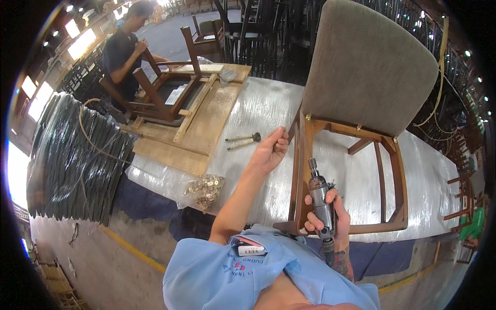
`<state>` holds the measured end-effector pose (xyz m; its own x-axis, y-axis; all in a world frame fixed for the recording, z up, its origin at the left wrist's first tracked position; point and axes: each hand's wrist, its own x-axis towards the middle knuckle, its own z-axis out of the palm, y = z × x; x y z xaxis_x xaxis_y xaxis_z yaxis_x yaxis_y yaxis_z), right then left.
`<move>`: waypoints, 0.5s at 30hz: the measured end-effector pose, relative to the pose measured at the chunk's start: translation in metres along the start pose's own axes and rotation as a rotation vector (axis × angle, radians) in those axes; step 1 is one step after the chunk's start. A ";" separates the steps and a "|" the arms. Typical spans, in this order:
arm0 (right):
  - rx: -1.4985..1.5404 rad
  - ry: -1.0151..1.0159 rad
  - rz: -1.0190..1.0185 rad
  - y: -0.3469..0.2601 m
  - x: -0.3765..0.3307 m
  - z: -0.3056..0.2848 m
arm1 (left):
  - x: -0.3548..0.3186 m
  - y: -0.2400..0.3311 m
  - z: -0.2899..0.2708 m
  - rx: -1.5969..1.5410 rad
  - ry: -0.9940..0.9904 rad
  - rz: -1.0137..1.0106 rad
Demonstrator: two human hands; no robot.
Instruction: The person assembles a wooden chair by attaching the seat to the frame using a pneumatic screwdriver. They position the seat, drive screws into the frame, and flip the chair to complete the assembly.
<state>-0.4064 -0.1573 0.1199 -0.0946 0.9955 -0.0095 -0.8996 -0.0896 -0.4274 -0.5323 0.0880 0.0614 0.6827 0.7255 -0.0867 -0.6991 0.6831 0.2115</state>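
A wooden chair [392, 155] with a grey upholstered back [367, 67] lies on the plastic-wrapped table [258, 108], its legs pointing toward me. My right hand [330, 217] grips a grey pneumatic screwdriver [319, 194], tip up, beside the chair's left leg [299, 170]. My left hand [271, 150] reaches out over the table, fingers curled, just left of that leg and near a pair of pliers [243, 140]; whether it holds something small I cannot tell.
A clear bag of metal screws [204, 190] lies at the table's near edge. Wooden boards [201, 121] cover the table's left part, where another person [124, 51] works on a chair frame [165, 88]. Wrapped dark stacks [72, 160] stand at left. Dark chairs [258, 31] crowd behind.
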 end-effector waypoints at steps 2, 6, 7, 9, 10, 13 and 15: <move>-0.007 -0.006 0.013 0.002 0.002 0.001 | 0.006 -0.002 0.017 0.115 0.005 0.005; -0.010 0.008 0.015 0.002 0.001 0.003 | 0.018 -0.013 0.040 0.333 0.017 -0.011; -0.023 0.019 0.003 0.000 0.001 0.003 | 0.023 -0.017 0.042 0.339 0.017 -0.013; -0.049 0.052 -0.040 -0.003 -0.005 0.000 | 0.036 -0.031 0.043 0.358 -0.004 -0.050; 0.031 0.016 0.002 -0.002 -0.004 -0.003 | 0.033 -0.030 0.040 0.375 -0.011 -0.036; 0.035 0.072 0.111 -0.002 -0.001 0.008 | 0.027 -0.016 0.036 0.481 0.058 0.056; -0.012 0.060 0.082 0.002 0.006 0.012 | 0.030 0.007 0.024 0.368 0.039 0.033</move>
<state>-0.4140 -0.1516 0.1300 -0.1411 0.9850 -0.0991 -0.8846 -0.1704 -0.4342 -0.5114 0.1123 0.0833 0.6474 0.7542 -0.1100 -0.5924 0.5887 0.5501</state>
